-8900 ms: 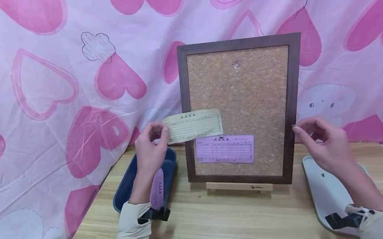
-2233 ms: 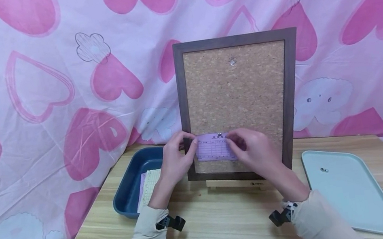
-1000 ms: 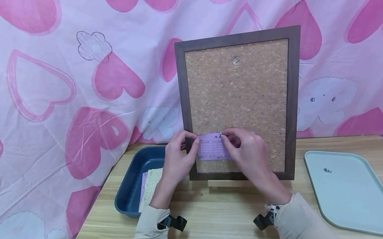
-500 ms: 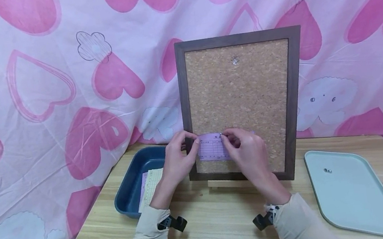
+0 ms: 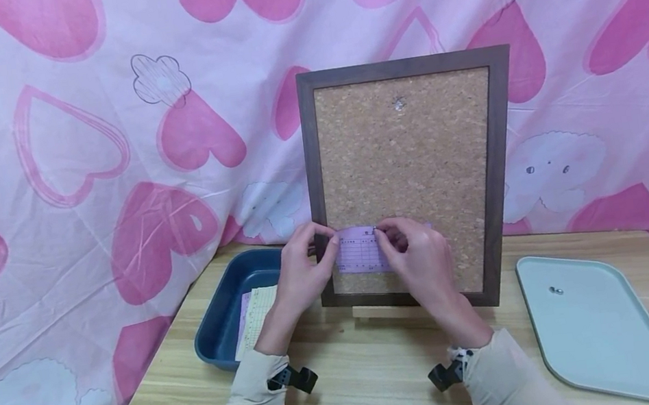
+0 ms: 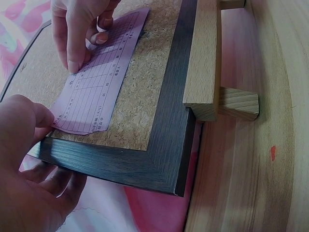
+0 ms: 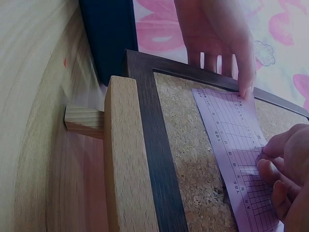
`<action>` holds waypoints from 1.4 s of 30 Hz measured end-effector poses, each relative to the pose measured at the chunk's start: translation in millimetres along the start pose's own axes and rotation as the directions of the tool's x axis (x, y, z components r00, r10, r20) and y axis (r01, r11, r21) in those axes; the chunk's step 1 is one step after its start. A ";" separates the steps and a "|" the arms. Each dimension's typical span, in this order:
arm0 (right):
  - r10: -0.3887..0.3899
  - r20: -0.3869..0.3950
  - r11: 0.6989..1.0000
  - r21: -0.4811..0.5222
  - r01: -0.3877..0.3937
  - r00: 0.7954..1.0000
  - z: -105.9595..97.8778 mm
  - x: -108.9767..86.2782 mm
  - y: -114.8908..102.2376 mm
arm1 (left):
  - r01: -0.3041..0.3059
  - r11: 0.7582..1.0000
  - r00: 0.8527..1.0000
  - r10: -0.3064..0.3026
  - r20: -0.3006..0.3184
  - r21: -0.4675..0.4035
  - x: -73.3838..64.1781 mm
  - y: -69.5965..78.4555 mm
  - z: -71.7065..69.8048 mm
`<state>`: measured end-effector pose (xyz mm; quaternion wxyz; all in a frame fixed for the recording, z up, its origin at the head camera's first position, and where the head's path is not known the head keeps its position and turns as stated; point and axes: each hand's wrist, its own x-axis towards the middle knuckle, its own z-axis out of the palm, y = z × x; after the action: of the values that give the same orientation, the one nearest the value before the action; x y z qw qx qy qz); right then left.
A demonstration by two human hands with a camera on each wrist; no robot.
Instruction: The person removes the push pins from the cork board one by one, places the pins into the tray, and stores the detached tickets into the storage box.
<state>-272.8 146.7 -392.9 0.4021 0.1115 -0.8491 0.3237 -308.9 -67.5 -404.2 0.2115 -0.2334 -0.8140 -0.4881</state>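
A purple printed receipt slip [image 5: 358,253] lies against the lower part of the cork board [image 5: 406,163] in its dark wooden frame. My left hand [image 5: 302,268] holds the slip's upper left corner. The left wrist view shows a digit on that corner and the other fingers [image 6: 55,183] behind the frame. With thumb and forefinger, my right hand [image 5: 422,254] pinches a small silver push pin [image 5: 375,230] at the slip's top edge. That hand covers the slip's right part in the head view. The right wrist view shows the printed slip [image 7: 231,140] reaching under those fingertips.
A dark blue bin [image 5: 209,336] at left holds a pale yellow slip [image 5: 259,312] and a purple one. On the right, a pale green tray [image 5: 611,335] bears small silver pins [image 5: 555,290]. The board stands on a wooden easel [image 6: 205,58], before a pink heart-patterned cloth [image 5: 90,263].
Earlier, my left hand held a pale yellow slip before the board; one now lies in the bin. My right hand has moved left to the pin. Over the last second both hands barely move.
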 end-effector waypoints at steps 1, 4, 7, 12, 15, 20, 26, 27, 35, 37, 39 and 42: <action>0.000 0.001 1.000 0.000 0.000 1.000 0.0 -0.1 0.0 | 0.000 1.000 1.000 0.000 0.000 0.000 -0.1 -0.1 0.0; -0.003 0.003 1.000 0.004 0.003 1.000 0.1 -0.4 0.1 | 0.000 1.000 1.000 0.000 -0.002 -0.001 -0.3 -0.6 0.2; -0.010 0.001 1.000 0.011 0.010 1.000 0.5 -0.6 0.8 | 0.000 1.000 1.000 0.000 -0.002 -0.002 -0.1 -0.8 0.5; -0.015 0.003 1.000 0.017 0.015 1.000 0.7 -0.6 1.7 | -0.004 1.000 1.000 0.004 -0.003 0.002 0.2 -0.6 0.4; -0.015 0.014 1.000 0.005 0.015 1.000 -0.1 0.4 1.6 | -0.008 1.000 1.000 0.008 -0.003 0.001 0.1 -0.2 0.3; -0.001 0.043 1.000 -0.012 0.001 0.999 -1.6 2.1 0.6 | -0.008 1.000 1.000 0.008 -0.002 -0.006 -0.5 -0.1 0.0; 0.008 0.054 1.000 0.000 -0.008 0.999 -2.8 2.9 -0.2 | -0.001 1.000 1.000 0.001 -0.002 -0.006 -0.9 0.7 -0.3; 0.007 0.053 1.000 0.002 -0.007 0.999 -2.9 3.0 -0.1 | -0.001 1.000 1.000 0.001 -0.003 -0.005 -0.8 1.0 -0.3; -0.009 0.066 1.000 0.015 0.008 0.998 -3.4 3.2 0.5 | -0.012 1.000 1.000 0.012 -0.014 0.004 0.1 1.4 -0.1; -0.016 0.070 1.000 0.014 0.015 0.997 -3.5 3.1 0.7 | -0.009 1.000 1.000 0.009 -0.012 0.005 -0.1 1.4 -0.2; -0.018 0.079 1.000 0.009 0.017 0.997 -3.6 2.7 0.7 | -0.005 1.000 1.000 0.005 -0.010 0.005 -0.3 1.6 -0.3; -0.016 0.089 1.000 -0.002 0.017 0.996 -4.0 2.2 0.4 | -0.001 1.000 1.000 0.001 -0.007 0.004 -0.4 1.6 -0.6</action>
<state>-272.0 149.7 -389.5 0.3667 0.1324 -0.8657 0.3140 -307.6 -67.4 -403.0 0.2150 -0.2317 -0.8141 -0.4872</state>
